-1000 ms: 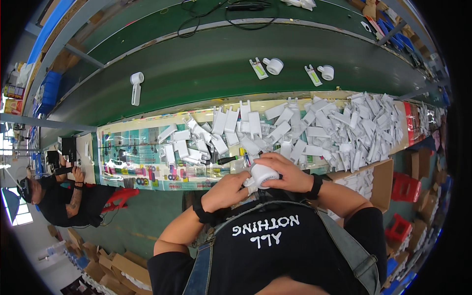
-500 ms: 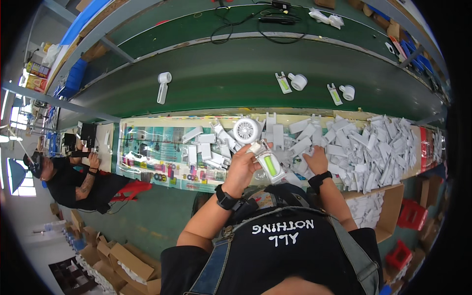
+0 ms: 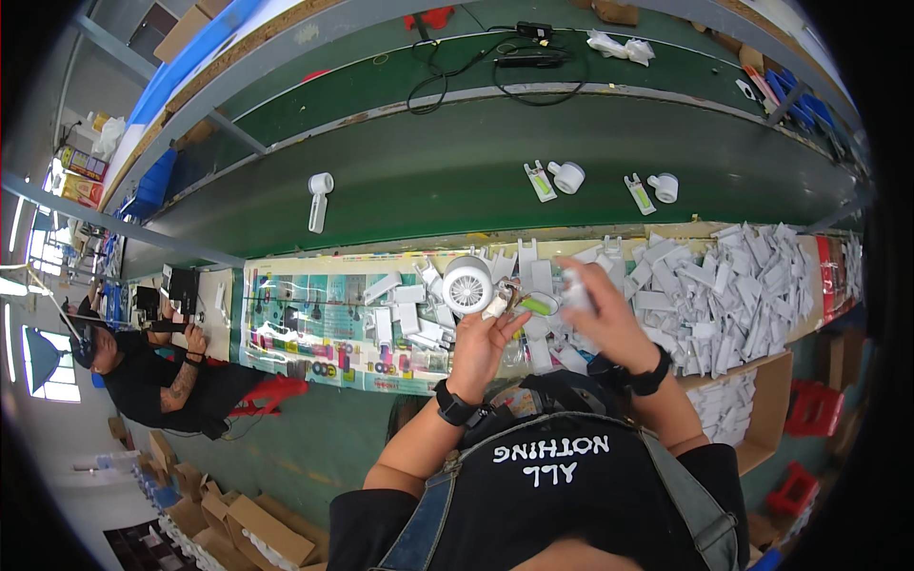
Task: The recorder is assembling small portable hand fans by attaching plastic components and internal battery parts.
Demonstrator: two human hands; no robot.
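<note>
My left hand point(image 3: 482, 344) is closed on an open white fan handle, with a green battery point(image 3: 539, 305) and small wired parts showing in it. Against its fingertips is a round white fan head point(image 3: 467, 285) with a slotted grille; whether it is joined to the handle I cannot tell. Just right of the battery, my right hand point(image 3: 614, 324) is raised and blurred, its fingers round a small white plastic piece point(image 3: 575, 291). Loose white plastic handle shells point(image 3: 409, 317) lie on the table left of the hands, and a large heap of similar shells point(image 3: 724, 295) lies to the right.
Beyond the table runs a green conveyor belt point(image 3: 409, 171) carrying a white handheld fan point(image 3: 319, 202) and two opened fans with green batteries point(image 3: 541, 181). A cardboard box point(image 3: 762, 419) of white parts stands near right. A co-worker point(image 3: 162, 371) sits at the left.
My right hand has risen from the loose shells with a white piece and come close to the handle. My left hand has turned the handle sideways; the fan head sits lower and further left.
</note>
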